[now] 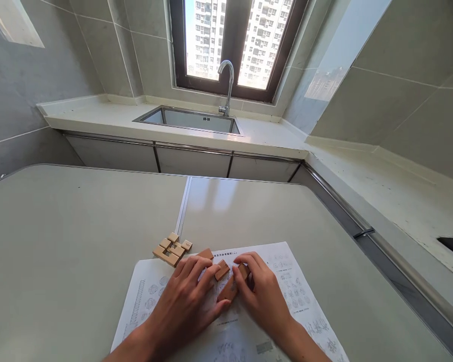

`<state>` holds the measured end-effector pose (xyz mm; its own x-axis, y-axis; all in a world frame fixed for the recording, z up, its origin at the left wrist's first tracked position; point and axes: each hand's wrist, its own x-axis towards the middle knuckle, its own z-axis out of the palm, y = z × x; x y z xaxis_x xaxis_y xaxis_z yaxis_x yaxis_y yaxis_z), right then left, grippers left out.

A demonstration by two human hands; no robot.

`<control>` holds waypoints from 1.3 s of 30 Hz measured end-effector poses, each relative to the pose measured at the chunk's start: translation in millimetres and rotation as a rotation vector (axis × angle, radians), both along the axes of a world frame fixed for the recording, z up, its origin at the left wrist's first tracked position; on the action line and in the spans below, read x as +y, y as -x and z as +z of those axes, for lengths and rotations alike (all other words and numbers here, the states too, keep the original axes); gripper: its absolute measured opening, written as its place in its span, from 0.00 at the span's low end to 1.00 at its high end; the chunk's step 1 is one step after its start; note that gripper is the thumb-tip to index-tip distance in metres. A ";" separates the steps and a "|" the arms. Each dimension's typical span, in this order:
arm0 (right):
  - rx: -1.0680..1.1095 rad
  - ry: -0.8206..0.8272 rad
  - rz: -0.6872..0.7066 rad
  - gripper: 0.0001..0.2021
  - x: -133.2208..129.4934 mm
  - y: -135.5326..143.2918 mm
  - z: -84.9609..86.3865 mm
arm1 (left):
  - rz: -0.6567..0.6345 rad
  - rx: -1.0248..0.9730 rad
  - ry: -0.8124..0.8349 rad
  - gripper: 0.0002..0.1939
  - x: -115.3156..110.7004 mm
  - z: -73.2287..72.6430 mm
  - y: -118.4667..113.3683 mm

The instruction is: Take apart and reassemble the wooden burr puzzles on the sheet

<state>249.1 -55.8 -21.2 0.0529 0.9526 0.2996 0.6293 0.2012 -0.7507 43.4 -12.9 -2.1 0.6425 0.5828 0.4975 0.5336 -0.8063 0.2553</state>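
Note:
My right hand (259, 291) pinches a notched wooden puzzle piece (228, 290) at its upper end, thumb on the near side and fingers curled over the far side. My left hand (189, 291) lies over the paper with its fingers spread. Its thumb tip touches the lower end of that same piece. Beside my left index finger is a short wooden block (222, 270). Another wooden piece (206, 254) shows partly behind the left fingers. Up and to the left, several paler wooden pieces (171, 249) form a cluster at the paper's edge.
Beneath my hands lies a printed sheet (287, 271) with small diagrams, on a pale table (79, 241) with a seam. Beyond are a counter (105, 113), a sink (192, 119), a faucet (229, 88) and a window (237, 45). Another counter (400, 176) runs along the right.

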 end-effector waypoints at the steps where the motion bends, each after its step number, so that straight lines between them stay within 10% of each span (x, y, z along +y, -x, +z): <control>1: -0.023 -0.012 0.004 0.07 -0.9 0.8 -0.8 | -0.011 0.006 0.013 0.25 -0.3 -0.1 -0.1; 32: 0.234 0.004 0.100 0.11 -3.9 9.2 2.4 | -0.058 -0.116 -0.021 0.10 -2.6 -1.4 1.5; 39: 0.195 -0.025 0.125 0.15 -5.2 8.7 -5.7 | -0.216 -0.045 -0.096 0.21 -4.6 -9.8 6.4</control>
<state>240.3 -61.0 -26.9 -0.0061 0.9477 0.3190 0.4415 0.2888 -0.8495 37.1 -17.5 -11.9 0.7232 0.3831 0.5747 0.3363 -0.9221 0.1915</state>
